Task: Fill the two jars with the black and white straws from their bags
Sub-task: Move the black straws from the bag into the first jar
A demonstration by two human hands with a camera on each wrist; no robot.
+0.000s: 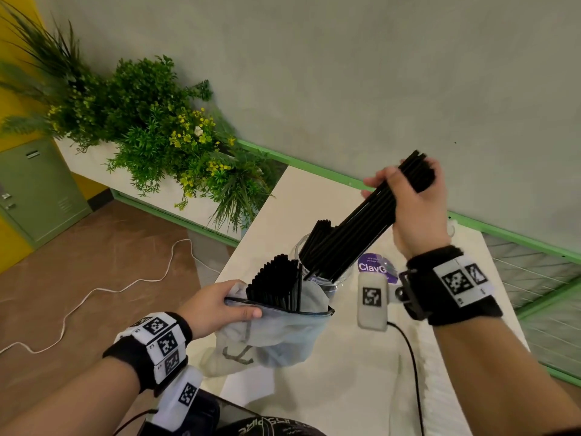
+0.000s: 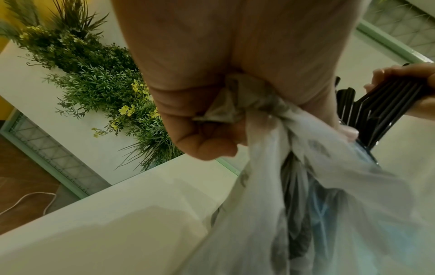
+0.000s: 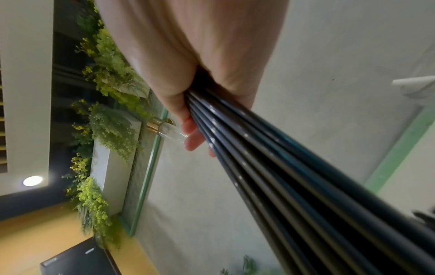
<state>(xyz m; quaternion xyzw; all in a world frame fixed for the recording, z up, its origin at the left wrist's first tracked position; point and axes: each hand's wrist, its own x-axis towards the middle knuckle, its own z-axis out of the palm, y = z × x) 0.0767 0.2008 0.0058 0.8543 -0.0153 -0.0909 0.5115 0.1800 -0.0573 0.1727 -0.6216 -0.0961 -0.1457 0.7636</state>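
My right hand grips a bundle of black straws near its upper end; the bundle slants down to the left, its lower ends inside a clear glass jar that holds more black straws. The same bundle of black straws runs out of my right hand in the right wrist view. My left hand holds the rim of a translucent plastic bag, from which several black straws stick up. In the left wrist view my left hand bunches the bag. No white straws are in sight.
The white table carries a purple-labelled item behind the jar. A planter of green foliage stands at the left past the table's end. A white cable lies on the brown floor. A green-framed rail runs along the wall.
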